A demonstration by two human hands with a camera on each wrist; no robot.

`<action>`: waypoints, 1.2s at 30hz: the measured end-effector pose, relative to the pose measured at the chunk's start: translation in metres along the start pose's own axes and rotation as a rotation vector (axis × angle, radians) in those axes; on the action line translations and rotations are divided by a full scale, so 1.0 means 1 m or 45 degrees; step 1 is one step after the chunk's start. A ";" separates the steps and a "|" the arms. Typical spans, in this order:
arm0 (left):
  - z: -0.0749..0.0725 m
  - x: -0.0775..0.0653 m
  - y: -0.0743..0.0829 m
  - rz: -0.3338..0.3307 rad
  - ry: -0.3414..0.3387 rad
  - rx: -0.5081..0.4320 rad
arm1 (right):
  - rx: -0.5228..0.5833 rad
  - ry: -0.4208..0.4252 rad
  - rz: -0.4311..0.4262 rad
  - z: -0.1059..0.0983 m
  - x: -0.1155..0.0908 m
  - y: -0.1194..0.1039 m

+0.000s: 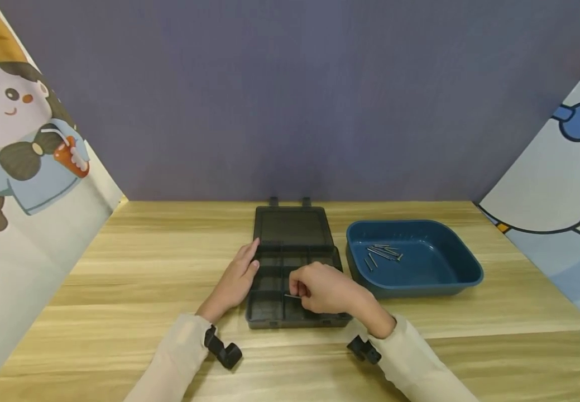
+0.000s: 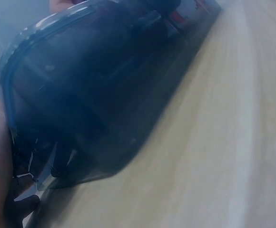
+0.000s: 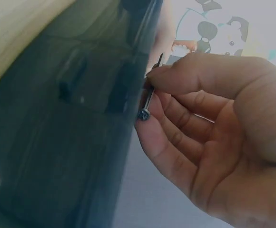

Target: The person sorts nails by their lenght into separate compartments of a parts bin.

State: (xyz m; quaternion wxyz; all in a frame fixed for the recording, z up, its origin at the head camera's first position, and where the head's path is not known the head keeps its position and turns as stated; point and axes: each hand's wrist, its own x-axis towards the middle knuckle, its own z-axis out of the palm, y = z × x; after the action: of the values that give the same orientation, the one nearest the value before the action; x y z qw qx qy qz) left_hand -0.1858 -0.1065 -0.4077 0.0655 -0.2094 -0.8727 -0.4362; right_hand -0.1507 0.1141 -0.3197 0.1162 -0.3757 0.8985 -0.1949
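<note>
A dark translucent compartment box (image 1: 264, 307) lies on the table with its lid (image 1: 292, 226) laid back. My left hand (image 1: 234, 282) rests along the box's left side, fingers extended; in the left wrist view only part of it shows beside the box wall (image 2: 81, 95). Over the front right compartment, my right hand (image 1: 325, 287) pinches a thin metal screw (image 3: 150, 97) between thumb and fingers. Its head points toward the right wrist camera. Right of the box, several similar screws (image 1: 382, 252) lie in the left part of a blue tray (image 1: 415, 287).
The wooden table (image 1: 169, 251) ends at a grey-purple back panel (image 1: 295, 100). Side panels with cartoon prints (image 1: 28, 123) stand left and right. The blue tray sits close to the box's right edge. Both wrists carry black camera mounts (image 1: 224, 349).
</note>
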 end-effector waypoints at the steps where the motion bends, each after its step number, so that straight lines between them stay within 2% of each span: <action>1: 0.000 0.000 0.000 0.001 0.003 -0.003 | 0.004 -0.004 -0.005 0.001 0.000 0.000; 13: 0.000 -0.003 0.002 0.022 0.021 0.000 | 0.012 0.023 -0.011 -0.004 -0.002 0.003; 20: 0.000 -0.004 0.004 0.032 0.032 0.004 | 0.019 0.074 -0.003 -0.020 -0.013 0.008; 36: 0.000 -0.003 0.003 0.054 0.042 0.026 | -0.051 0.205 0.116 -0.052 -0.045 0.045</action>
State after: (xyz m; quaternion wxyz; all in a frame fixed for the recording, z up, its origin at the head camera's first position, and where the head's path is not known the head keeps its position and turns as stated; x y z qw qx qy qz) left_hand -0.1822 -0.1054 -0.4067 0.0913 -0.2199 -0.8712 -0.4293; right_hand -0.1664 0.1892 -0.2896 0.0448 -0.3199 0.9248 -0.2010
